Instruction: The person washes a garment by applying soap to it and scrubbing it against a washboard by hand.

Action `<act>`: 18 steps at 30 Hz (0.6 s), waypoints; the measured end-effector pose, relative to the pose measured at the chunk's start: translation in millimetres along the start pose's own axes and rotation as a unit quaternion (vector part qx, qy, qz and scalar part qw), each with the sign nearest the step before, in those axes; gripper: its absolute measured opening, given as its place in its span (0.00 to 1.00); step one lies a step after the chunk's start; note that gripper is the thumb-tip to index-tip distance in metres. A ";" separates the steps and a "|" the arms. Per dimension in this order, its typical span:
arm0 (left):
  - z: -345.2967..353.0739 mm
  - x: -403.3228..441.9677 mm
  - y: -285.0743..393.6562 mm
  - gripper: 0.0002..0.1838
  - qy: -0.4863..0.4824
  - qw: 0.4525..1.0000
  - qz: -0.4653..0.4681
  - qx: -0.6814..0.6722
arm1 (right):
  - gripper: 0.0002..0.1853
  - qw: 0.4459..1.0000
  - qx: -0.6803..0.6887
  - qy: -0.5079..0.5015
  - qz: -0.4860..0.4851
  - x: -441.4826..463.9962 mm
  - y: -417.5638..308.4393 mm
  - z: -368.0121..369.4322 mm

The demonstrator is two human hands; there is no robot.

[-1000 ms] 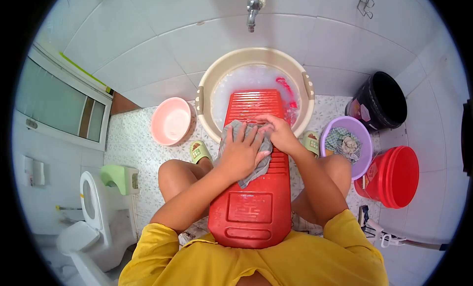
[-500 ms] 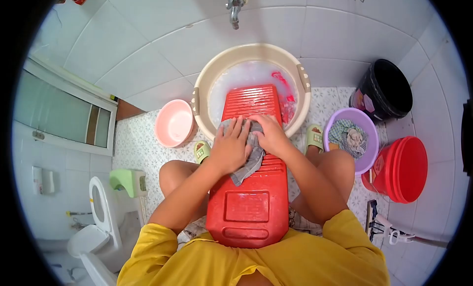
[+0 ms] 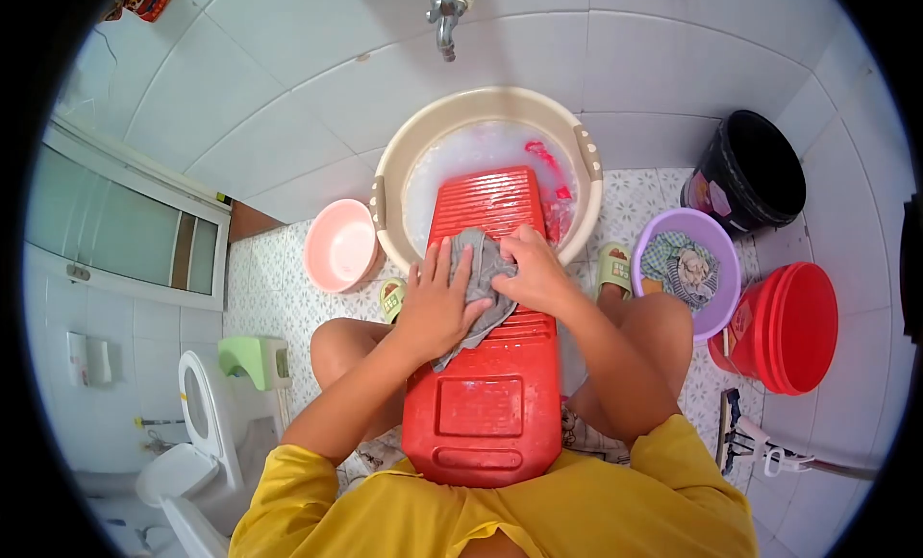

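A wet grey cloth (image 3: 484,252) lies bunched on the ridges of a red plastic washboard (image 3: 481,351). My left hand (image 3: 435,306) rests flat on the cloth's left side, fingers stretched out and slightly spread. At the cloth's right edge, my right hand (image 3: 531,272) is closed with the fabric pinched in its curled fingers. The washboard slants from my lap into a large beige basin (image 3: 392,154), which holds cloudy, sudsy water. Something bright pink-red (image 3: 550,159) floats at the right of that water.
A pink basin (image 3: 340,241) stands left of the large one. To the right are a purple basin (image 3: 719,310) with clothes, a black bucket (image 3: 716,188) and a red bucket (image 3: 804,327). A tap (image 3: 444,24) juts from the wall above. A green stool (image 3: 255,356) and toilet (image 3: 200,404) are at left.
My right hand has gone from lying on the cloth to closing on its edge. My left hand has shifted slightly left and down, and the cloth is more bunched.
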State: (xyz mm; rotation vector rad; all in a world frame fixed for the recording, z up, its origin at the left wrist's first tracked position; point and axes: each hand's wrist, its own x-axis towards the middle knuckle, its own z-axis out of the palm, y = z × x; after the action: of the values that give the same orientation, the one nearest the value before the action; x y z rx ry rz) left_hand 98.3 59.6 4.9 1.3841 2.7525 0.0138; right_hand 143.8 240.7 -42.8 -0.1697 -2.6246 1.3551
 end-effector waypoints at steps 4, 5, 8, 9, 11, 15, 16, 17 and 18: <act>15.0 24.1 -17.7 0.33 -0.011 0.989 -0.023 -0.146 | 0.13 0.999 0.027 0.017 -0.026 6.3 13.2 9.3; 20.2 29.4 -19.6 0.28 0.014 0.984 -0.057 -0.166 | 0.13 0.999 0.028 0.017 -0.027 6.1 13.7 10.2; 36.4 49.6 -40.2 0.24 0.045 0.957 -0.116 -0.263 | 0.13 0.997 0.040 0.030 -0.051 7.4 11.7 9.9; 33.4 56.4 -46.2 0.20 0.051 0.935 -0.105 -0.335 | 0.13 0.998 0.048 0.019 -0.034 7.6 11.1 8.4; 27.4 47.9 -58.2 0.21 -0.005 0.902 -0.153 -0.405 | 0.13 0.998 0.054 0.005 -0.022 6.4 10.4 6.1; 20.4 15.5 -33.9 0.26 0.054 0.962 0.001 -0.268 | 0.14 0.999 0.048 0.001 -0.017 7.1 11.6 5.2; 21.3 10.3 -26.9 0.27 0.129 0.981 0.113 -0.091 | 0.14 0.999 0.027 0.004 -0.030 5.6 11.5 7.1; 25.4 16.1 -29.5 0.28 0.109 0.979 0.111 -0.131 | 0.14 0.999 0.028 0.001 -0.028 5.3 11.4 8.1; 21.0 22.3 -29.0 0.28 0.109 0.979 0.109 -0.133 | 0.14 0.999 0.022 0.004 -0.037 6.5 10.9 8.0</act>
State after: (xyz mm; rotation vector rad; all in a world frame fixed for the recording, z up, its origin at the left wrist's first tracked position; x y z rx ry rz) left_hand 63.0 59.8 -18.2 1.6819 2.6148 0.5545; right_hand 136.0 241.8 -55.5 -0.0716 -2.5654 1.3828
